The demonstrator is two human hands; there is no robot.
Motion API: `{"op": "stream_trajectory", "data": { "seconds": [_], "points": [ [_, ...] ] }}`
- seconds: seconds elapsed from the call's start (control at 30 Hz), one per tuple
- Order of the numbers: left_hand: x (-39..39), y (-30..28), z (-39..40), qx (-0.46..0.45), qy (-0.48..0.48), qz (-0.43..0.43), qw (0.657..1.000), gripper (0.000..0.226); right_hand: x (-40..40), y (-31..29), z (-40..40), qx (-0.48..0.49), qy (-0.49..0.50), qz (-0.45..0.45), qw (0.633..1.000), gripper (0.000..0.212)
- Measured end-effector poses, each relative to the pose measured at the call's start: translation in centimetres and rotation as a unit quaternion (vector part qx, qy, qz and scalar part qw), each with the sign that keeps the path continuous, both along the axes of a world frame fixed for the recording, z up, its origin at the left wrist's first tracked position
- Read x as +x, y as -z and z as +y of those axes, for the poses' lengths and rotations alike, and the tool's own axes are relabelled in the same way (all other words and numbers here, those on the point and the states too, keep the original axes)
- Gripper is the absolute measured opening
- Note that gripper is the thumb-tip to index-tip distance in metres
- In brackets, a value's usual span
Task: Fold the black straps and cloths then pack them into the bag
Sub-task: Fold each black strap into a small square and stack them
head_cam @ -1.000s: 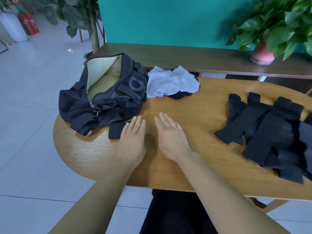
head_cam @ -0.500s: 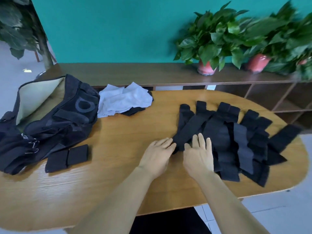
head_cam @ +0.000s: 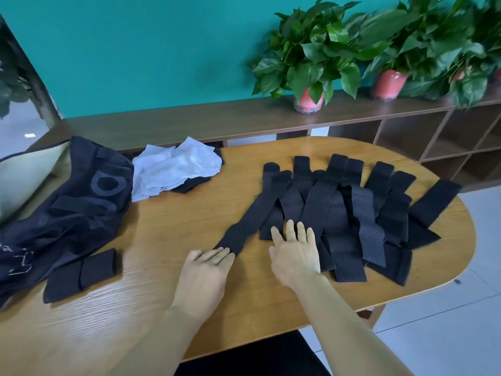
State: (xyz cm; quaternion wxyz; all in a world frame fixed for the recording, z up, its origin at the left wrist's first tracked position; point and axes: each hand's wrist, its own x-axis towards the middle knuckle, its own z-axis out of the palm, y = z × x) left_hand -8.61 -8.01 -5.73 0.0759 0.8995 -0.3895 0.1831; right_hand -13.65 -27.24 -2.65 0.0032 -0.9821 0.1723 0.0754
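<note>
Left grip: the left hand (head_cam: pixel 204 270) lies flat and released on the surface (head_cam: pixel 168 234), fingers straight, their tips touching the near end of one long strap (head_cam: pixel 254 215).
Right grip: the right hand (head_cam: pixel 294 253) is released too, fingers spread and straight, resting palm down on the near edge of the strap pile (head_cam: pixel 349 210).
Long strap: it runs slantwise from the left fingertips up and right into the pile, lying flat.
Strap pile: many black straps fanned out and overlapping on the right half of the surface, some perforated, their far ends pointing toward the shelf (head_cam: pixel 206 120).
Folded strap: a folded strap (head_cam: pixel 81 272) lies near the left edge, just beside the bag (head_cam: pixel 70 202) and well apart from both hands.
Bag: black, slumped at the far left of the surface, its mouth open and showing a pale lining.
Cloths: white cloths (head_cam: pixel 176 166) are heaped just right of the bag, with a black cloth (head_cam: pixel 191 183) partly under them.
Shelf: dark wood along the teal wall, carrying potted plants (head_cam: pixel 309 50) in pink pots.
</note>
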Motion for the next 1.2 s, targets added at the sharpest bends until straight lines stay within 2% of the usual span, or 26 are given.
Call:
{"op": "stream_trajectory", "data": {
  "seconds": [0.07, 0.17, 0.27, 0.37, 0.47, 0.6, 0.7, 0.73, 0.83, 1.2],
  "points": [
    [-0.7, 0.2, 1.0, -0.004, -0.004, -0.010, 1.000, 0.047, 0.1, 0.0, -0.2, 0.002, 0.005, 0.004, 1.000, 0.053],
    [-1.8, 0.1, 2.1, -0.008, -0.007, -0.033, 0.999, 0.020, 0.1, -0.1, -0.3, 0.008, 0.008, 0.007, 1.000, 0.053],
    [-3.2, -0.5, 2.4, -0.010, -0.023, -0.006, 1.000, 0.037, 0.2, -0.4, -0.3, 0.007, 0.013, 0.010, 1.000, 0.053],
    [-4.5, -1.1, 2.5, -0.035, -0.006, 0.016, 0.999, 0.040, 0.2, -0.7, -0.2, 0.004, 0.013, 0.015, 1.000, 0.052],
    [-5.0, -1.9, 3.0, -0.073, 0.010, 0.023, 0.997, 0.039, -0.1, -1.7, 0.8, 0.005, -0.008, -0.028, 1.000, 0.051],
    [-3.4, -2.5, 4.0, -0.118, -0.017, 0.037, 0.992, 0.033, -1.0, -3.3, 3.2, 0.031, -0.115, -0.138, 0.983, 0.045],
    [-2.3, -1.8, 4.8, -0.110, 0.006, 0.070, 0.991, 0.029, -2.2, -3.0, 5.3, 0.089, -0.252, -0.215, 0.939, 0.029],
    [-2.2, -1.6, 4.8, -0.102, 0.022, 0.082, 0.991, 0.028, -2.4, -2.7, 5.8, 0.092, -0.281, -0.212, 0.932, 0.026],
    [-2.1, -1.0, 4.7, -0.092, 0.050, 0.116, 0.988, 0.023, -2.0, -1.5, 6.5, 0.094, -0.302, -0.119, 0.941, 0.034],
    [-2.5, -0.3, 5.0, -0.122, 0.058, 0.147, 0.980, 0.021, 6.2, -1.8, 5.8, 0.111, -0.212, -0.040, 0.970, 0.055]
  ]
}}
